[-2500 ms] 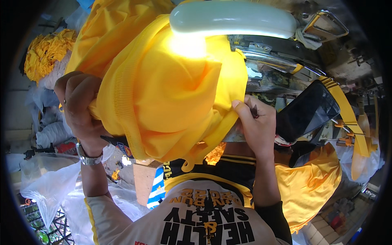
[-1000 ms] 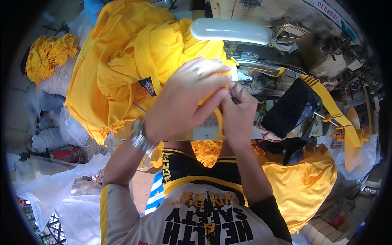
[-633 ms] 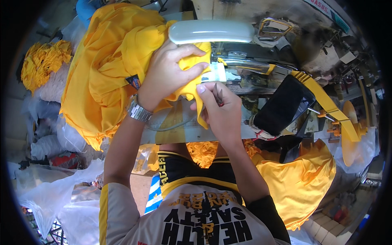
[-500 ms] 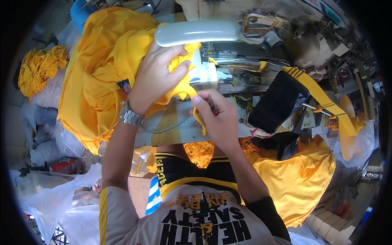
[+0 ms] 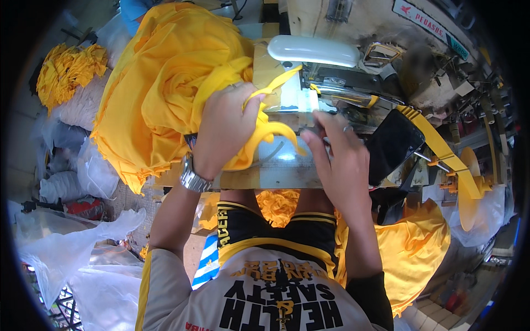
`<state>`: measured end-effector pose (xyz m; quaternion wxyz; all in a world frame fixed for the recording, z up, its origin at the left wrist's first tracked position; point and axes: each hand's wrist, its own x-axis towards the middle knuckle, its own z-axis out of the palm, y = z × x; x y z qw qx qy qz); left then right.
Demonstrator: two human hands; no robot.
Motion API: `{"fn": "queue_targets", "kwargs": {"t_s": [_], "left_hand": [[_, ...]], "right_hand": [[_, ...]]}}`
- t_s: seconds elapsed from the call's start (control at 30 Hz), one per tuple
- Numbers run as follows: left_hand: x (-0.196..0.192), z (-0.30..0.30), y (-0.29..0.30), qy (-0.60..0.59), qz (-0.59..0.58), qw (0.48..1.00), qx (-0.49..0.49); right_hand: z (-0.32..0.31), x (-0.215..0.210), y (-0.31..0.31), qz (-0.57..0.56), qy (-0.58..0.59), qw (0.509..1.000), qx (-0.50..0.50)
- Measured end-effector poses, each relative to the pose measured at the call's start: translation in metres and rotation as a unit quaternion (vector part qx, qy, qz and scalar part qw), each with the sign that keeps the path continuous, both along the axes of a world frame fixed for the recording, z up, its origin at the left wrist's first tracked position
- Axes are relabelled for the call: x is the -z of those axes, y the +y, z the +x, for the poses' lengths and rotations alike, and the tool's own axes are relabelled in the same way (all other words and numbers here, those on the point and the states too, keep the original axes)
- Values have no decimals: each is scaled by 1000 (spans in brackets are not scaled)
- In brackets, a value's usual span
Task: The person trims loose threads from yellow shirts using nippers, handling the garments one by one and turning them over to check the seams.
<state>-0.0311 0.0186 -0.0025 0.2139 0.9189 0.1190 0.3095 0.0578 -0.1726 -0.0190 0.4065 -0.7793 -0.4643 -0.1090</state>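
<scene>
Shirt: a white top (image 5: pixel 243 289) is carrying bold black lettering (image 5: pixel 326 314), smaller gold lettering and a dark spiky print (image 5: pixel 283 275)
Hem: a yellow band (image 5: pixel 276 243) is curving round the waist
Left sleeve: white fabric (image 5: pixel 168 276) is showing, a yellow stripe (image 5: pixel 144 292) running down its outer edge
Right sleeve: black fabric (image 5: pixel 367 295) is covering the upper arm
Shorts: black cloth (image 5: pixel 248 220) is bearing yellow lettering (image 5: pixel 223 226) on the left leg and thin yellow lines (image 5: pixel 312 217) at the leg ends
Watch: a silver metal-link watch (image 5: pixel 193 175) is circling the left wrist

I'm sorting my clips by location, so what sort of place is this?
Most likely a garment sewing workshop: heaped yellow fabric on the work table, what looks like an industrial sewing machine, and yellow tape running toward it.
</scene>
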Motion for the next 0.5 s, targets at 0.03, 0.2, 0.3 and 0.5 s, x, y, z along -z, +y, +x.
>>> {"fn": "queue_targets", "kwargs": {"t_s": [0.03, 0.2, 0.3, 0.5], "left_hand": [[0, -5, -5, -9, -10, 1000, 4], [0, -23, -36, -36, 7, 999, 36], [13, -27, -50, -84, 71, 992, 67], [35, -47, -51, -140, 199, 968, 66]], "right_hand": [[4, -2, 9, 8, -49, 999, 14], [21, -7, 54, 4, -205, 978, 50], [23, -10, 60, -20, -173, 985, -18], [-4, 13, -2, 164, 310, 932, -94]]}}
